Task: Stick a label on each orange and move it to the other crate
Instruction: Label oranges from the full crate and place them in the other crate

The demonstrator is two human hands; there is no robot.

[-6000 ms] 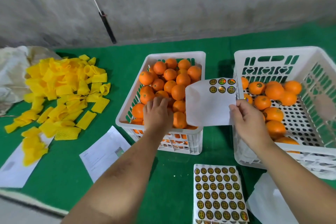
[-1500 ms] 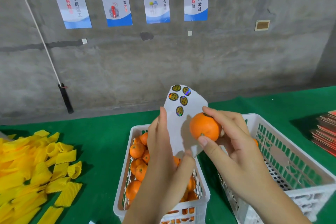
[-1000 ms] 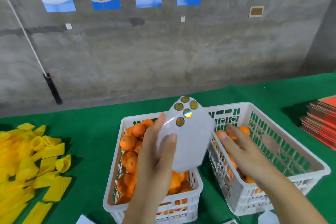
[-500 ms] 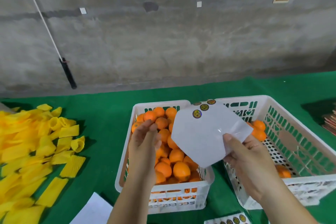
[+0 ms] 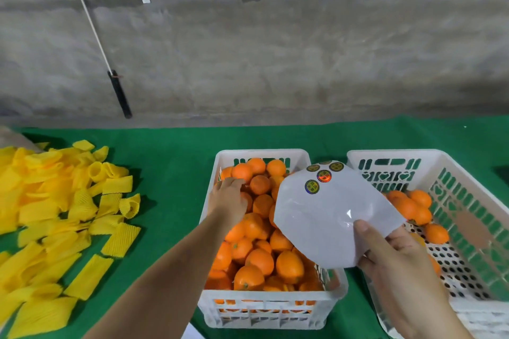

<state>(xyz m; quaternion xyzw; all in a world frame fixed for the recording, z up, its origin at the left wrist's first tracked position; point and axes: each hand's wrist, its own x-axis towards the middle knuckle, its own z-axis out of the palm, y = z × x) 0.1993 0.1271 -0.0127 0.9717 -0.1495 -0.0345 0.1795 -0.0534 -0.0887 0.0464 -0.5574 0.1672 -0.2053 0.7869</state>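
A white crate (image 5: 264, 311) in the middle is full of oranges (image 5: 261, 259). A second white crate (image 5: 468, 192) on the right holds several oranges (image 5: 413, 206) on its perforated floor. My left hand (image 5: 228, 201) reaches into the full crate and rests on the oranges near its left wall; whether it grips one is hidden. My right hand (image 5: 396, 264) pinches a white label sheet (image 5: 325, 217) above the gap between the crates. Several round labels (image 5: 323, 175) remain at the sheet's far end.
A heap of yellow foam net sleeves (image 5: 55, 215) covers the green table (image 5: 170, 168) on the left. A grey concrete wall with posters stands behind. A black-handled pole (image 5: 119, 93) leans on the wall.
The orange held in my right hand has gone to the right crate. The label sheet passed from my left hand to my right, and my left hand reached into the full crate.
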